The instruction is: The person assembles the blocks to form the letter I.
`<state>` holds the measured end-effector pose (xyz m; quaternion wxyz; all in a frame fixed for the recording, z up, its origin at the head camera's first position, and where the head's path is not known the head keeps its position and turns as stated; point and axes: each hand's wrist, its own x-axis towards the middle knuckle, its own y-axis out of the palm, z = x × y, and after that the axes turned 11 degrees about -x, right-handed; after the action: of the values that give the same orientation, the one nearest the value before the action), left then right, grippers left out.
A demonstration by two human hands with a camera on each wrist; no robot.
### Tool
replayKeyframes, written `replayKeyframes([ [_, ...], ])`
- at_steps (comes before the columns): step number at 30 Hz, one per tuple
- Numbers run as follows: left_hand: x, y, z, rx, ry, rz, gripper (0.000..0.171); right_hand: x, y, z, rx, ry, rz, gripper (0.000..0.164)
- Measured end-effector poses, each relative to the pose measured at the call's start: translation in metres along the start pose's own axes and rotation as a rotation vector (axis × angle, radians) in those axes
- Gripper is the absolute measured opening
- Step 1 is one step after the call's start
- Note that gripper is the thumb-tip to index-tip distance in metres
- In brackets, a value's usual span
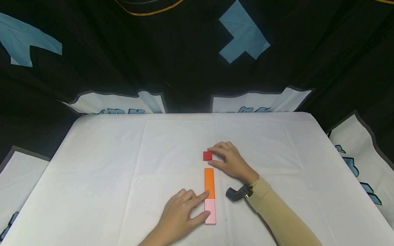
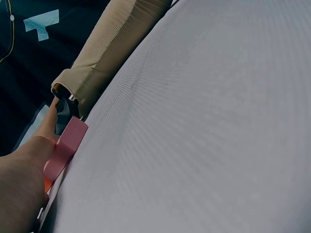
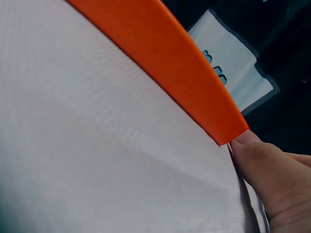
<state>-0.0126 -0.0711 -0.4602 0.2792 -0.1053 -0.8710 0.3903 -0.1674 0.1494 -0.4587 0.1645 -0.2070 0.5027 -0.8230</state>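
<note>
On the white table, a long orange block and a shorter pink block lie end to end in one line. My left hand is beside them; its index fingertip touches the orange block close to the joint, and its thumb tip rests at the pink block. Farther out, my right hand pinches a small red block between thumb and index finger, just beyond the orange block's far end. In the right wrist view the red block is mostly hidden behind the orange block and the thumb.
A dark curved wrist strap sticks out from the right wrist, to the right of the orange block. The tan sleeve reaches across the table's near right. A black curtain with blue and white patches hangs behind the table.
</note>
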Motion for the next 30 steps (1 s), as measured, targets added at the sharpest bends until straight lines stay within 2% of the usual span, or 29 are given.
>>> replayKeyframes([
  [30,0.0009,-0.0005,-0.0002,0.0,0.007,0.005,0.049,-0.0011,0.0011,-0.0008,-0.009,-0.01,-0.028,0.041],
])
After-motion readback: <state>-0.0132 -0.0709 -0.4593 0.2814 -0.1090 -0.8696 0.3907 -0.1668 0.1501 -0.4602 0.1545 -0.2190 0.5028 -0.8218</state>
